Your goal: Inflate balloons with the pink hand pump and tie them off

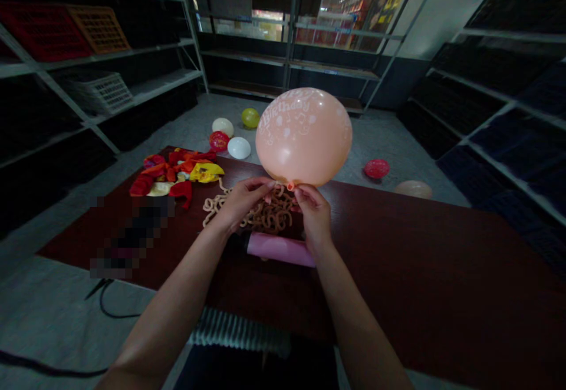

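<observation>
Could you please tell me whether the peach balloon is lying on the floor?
No, the peach balloon is held up, with the left hand and the right hand at its neck.

A red crate [42, 30] and an orange crate [98, 29] stand side by side on the left shelf [165, 81], with a white crate [107, 93] one level below, a back shelf [289, 24] before a window [375, 9], and a black cable [53, 370] at lower left.

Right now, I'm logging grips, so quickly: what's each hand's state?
Left hand: closed, holding the peach balloon near its mouth.
Right hand: closed, holding it there too.
</observation>
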A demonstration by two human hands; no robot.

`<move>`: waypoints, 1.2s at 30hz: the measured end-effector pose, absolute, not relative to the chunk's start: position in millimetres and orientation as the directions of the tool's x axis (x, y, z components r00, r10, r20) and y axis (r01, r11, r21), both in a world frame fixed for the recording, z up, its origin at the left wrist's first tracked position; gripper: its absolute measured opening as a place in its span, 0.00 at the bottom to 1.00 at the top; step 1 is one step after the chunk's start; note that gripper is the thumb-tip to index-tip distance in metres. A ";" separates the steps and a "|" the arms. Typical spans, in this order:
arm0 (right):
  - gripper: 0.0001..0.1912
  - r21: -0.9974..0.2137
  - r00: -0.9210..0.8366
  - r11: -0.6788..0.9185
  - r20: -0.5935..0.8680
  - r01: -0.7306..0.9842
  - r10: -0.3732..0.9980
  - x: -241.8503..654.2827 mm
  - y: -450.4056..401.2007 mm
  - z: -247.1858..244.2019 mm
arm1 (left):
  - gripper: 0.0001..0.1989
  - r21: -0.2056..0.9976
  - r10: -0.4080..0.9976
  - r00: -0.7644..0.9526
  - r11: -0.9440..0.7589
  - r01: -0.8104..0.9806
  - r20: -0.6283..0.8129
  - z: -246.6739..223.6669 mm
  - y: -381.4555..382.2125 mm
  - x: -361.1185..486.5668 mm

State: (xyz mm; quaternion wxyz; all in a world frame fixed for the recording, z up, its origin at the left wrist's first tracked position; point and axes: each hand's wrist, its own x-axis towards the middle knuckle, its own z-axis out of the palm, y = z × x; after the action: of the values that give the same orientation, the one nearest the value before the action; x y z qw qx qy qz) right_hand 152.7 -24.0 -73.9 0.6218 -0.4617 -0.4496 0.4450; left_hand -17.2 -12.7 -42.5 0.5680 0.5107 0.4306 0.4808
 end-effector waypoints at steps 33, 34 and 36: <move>0.17 -0.843 0.075 -0.019 -0.070 -0.537 0.995 146.9 -31.4 -61.9 | 0.18 0.443 0.509 0.381 -0.861 0.252 0.772 -35.3 1.5 3.3; 0.17 -0.833 0.052 -0.035 -0.076 -0.553 0.996 146.8 -32.4 -61.2 | 0.17 0.471 0.528 0.373 -0.849 0.238 0.763 -35.3 1.1 1.7; 0.16 -0.813 0.002 -0.074 -0.091 -0.578 0.996 147.1 -34.4 -60.2 | 0.17 0.513 0.553 0.361 -0.832 0.210 0.751 -33.8 1.0 -0.9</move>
State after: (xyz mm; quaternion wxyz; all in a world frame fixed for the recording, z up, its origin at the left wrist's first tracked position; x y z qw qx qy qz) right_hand 147.1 -34.4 -60.2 0.6131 -0.3535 -0.2955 0.6417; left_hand -0.9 1.0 -33.8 0.1672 0.8077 0.2362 0.5137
